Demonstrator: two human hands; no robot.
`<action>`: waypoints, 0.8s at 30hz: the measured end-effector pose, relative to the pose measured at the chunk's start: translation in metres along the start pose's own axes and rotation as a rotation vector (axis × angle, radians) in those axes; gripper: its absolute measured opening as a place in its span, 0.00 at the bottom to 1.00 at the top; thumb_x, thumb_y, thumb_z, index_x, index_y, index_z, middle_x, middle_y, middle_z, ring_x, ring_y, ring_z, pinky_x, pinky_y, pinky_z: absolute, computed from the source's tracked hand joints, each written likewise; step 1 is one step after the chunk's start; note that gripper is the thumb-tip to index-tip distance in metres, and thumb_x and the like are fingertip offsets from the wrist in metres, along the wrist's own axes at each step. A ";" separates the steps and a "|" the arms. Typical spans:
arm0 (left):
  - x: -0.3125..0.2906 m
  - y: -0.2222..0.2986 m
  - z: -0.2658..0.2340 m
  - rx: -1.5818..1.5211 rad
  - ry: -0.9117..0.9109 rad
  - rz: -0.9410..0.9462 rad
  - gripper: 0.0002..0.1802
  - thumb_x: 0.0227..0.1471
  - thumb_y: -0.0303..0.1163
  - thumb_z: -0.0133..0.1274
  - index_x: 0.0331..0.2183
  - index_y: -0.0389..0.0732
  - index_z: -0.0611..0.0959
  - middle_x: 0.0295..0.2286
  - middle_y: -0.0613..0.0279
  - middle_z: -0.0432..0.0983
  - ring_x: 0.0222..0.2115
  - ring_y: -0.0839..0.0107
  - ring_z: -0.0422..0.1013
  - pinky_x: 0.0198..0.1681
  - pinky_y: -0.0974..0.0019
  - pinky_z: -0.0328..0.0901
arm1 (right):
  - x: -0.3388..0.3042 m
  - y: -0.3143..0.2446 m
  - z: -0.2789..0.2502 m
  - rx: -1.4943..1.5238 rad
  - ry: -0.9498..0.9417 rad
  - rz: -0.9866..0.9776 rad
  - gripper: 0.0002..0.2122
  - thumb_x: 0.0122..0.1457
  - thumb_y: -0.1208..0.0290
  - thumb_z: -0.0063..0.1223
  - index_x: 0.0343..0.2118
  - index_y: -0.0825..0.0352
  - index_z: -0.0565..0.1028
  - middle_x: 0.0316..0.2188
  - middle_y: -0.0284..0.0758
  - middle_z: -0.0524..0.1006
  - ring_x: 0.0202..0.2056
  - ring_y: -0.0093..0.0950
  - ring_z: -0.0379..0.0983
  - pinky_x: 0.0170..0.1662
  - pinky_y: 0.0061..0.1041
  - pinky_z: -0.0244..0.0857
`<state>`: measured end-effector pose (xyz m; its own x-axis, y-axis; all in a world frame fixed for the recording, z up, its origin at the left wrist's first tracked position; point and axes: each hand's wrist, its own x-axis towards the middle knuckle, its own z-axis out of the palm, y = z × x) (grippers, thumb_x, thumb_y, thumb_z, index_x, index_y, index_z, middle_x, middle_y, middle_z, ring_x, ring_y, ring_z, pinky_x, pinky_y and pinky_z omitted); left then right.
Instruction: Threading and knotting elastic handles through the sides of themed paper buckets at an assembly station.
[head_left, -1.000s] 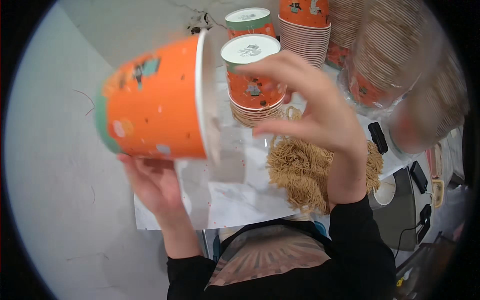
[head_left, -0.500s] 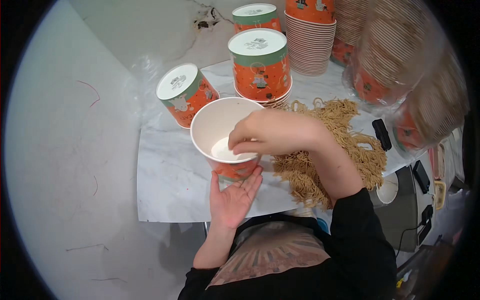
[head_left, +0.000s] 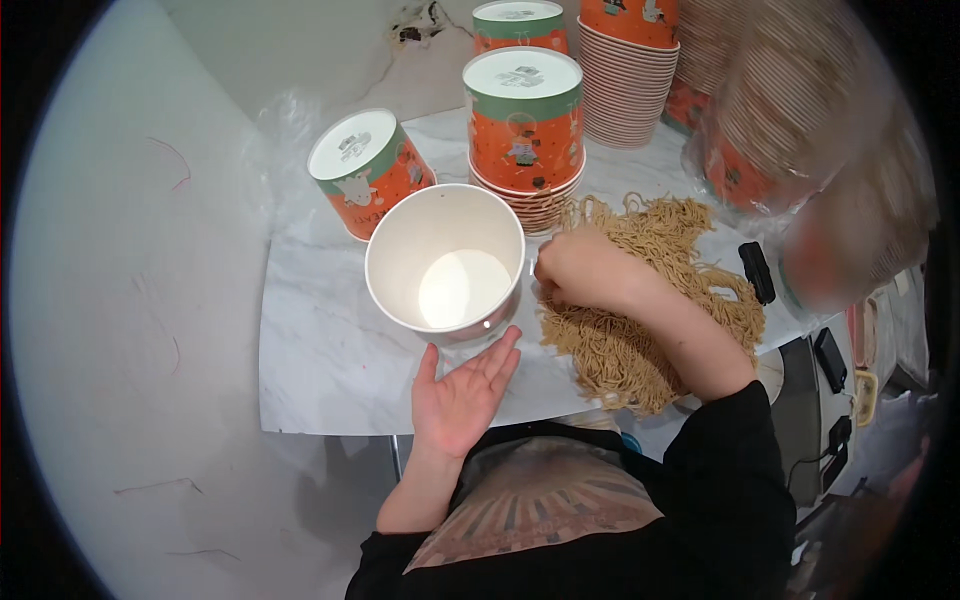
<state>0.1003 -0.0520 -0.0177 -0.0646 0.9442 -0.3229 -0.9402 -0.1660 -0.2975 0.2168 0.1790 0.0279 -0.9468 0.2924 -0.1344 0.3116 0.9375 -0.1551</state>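
Note:
A large paper tub (head_left: 400, 240), white inside, stands near the middle of the table with its mouth turned up toward me. Below its near side, my left hand (head_left: 462, 400) is palm up with its fingers stretched out, its fingertips close to the tub's wall and nothing lying in the palm. Just right of the tub's rim is my right hand (head_left: 590, 268), over the left edge of a tangled pile of tan, yarn-like strands (head_left: 690, 240). Its fingers are curled together, and what they hold, if anything, is hidden.
Upside-down orange and green tubs stand behind, one tilted at the left (head_left: 370, 175) and one on a stack (head_left: 522, 125). Tall nested stacks (head_left: 628, 85), some in clear plastic (head_left: 770, 110), fill the back right. A black object (head_left: 757, 272) lies right of the strands.
My right hand has come out of the tub and moved right to the strands. The tub now sits slightly farther left, and my left hand's fingers have come away from its base.

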 end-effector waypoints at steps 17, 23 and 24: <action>-0.009 -0.025 -0.004 0.613 0.024 -0.047 0.27 0.64 0.33 0.46 0.60 0.32 0.65 0.58 0.46 0.65 0.59 0.57 0.63 0.65 0.55 0.58 | -0.043 -0.011 -0.006 0.261 0.254 -0.071 0.05 0.54 0.72 0.58 0.33 0.64 0.79 0.31 0.38 0.77 0.35 0.40 0.77 0.37 0.37 0.71; -0.022 -0.035 -0.020 1.755 -0.323 0.694 0.21 0.49 0.17 0.63 0.47 0.32 0.81 0.47 0.54 0.77 0.40 0.67 0.79 0.42 0.68 0.75 | -0.087 -0.069 -0.021 0.411 0.335 -0.273 0.06 0.50 0.75 0.61 0.31 0.65 0.76 0.28 0.36 0.74 0.32 0.39 0.75 0.33 0.35 0.69; -0.023 -0.033 -0.019 1.754 -0.326 0.691 0.21 0.49 0.17 0.63 0.47 0.32 0.81 0.47 0.54 0.77 0.40 0.67 0.79 0.42 0.68 0.75 | -0.091 -0.078 -0.021 0.409 0.335 -0.270 0.06 0.50 0.75 0.61 0.31 0.65 0.76 0.28 0.36 0.74 0.32 0.39 0.75 0.33 0.35 0.69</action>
<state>0.1391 -0.0733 -0.0174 -0.3765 0.8925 0.2485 0.0531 -0.2470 0.9676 0.2772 0.0833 0.0724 -0.9500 0.1601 0.2682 -0.0007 0.8577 -0.5142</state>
